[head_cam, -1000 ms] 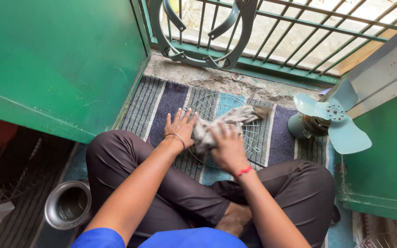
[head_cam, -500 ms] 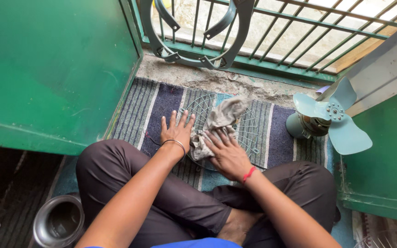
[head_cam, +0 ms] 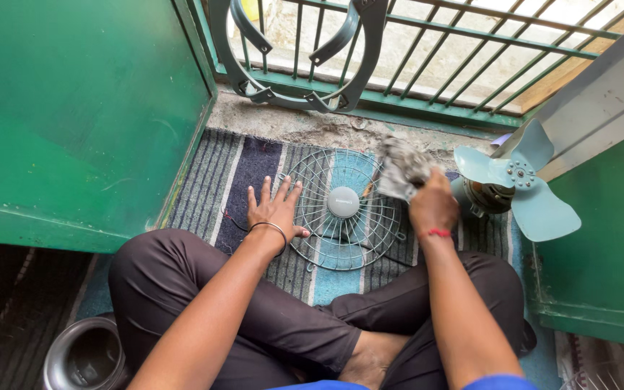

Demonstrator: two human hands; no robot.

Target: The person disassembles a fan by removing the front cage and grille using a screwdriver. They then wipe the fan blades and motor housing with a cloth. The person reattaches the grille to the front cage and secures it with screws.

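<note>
A round wire fan grille (head_cam: 344, 209) with a pale hub lies flat on a striped mat in front of my crossed legs. My left hand (head_cam: 274, 211) rests flat with spread fingers on the grille's left edge. My right hand (head_cam: 432, 206) is lifted over the grille's right side and grips a crumpled grey rag (head_cam: 401, 167), which looks blurred. Just right of it stands the fan's motor with three pale blue blades (head_cam: 518, 184).
A green door panel (head_cam: 74, 115) stands on the left and a green wall (head_cam: 608, 253) on the right. A dark fan ring (head_cam: 294, 54) leans on the railing ahead. A steel pot (head_cam: 81, 357) sits by my left knee.
My right hand has lifted the rag off the grille's middle and swung it up to the right, baring the hub. My left hand has stayed on the grille's left side.
</note>
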